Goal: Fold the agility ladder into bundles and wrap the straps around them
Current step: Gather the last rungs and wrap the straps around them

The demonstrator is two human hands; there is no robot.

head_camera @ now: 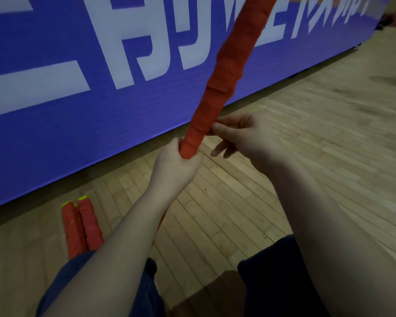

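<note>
Wood-plank floor [306,161] meets a blue banner [124,115] (white lettering); left hand [176,170] grips the orange bundle [222,76], right hand [240,138] pinches it

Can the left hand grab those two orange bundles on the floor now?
Probably not yet: the left hand grips the raised bundle. The floor bundles lie uncovered beside the left leg, likely reachable once it lets go.

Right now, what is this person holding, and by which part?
An orange wrapped bundle, raised at a tilt. The left hand grips its lower end; the right hand pinches its side just above.
</note>
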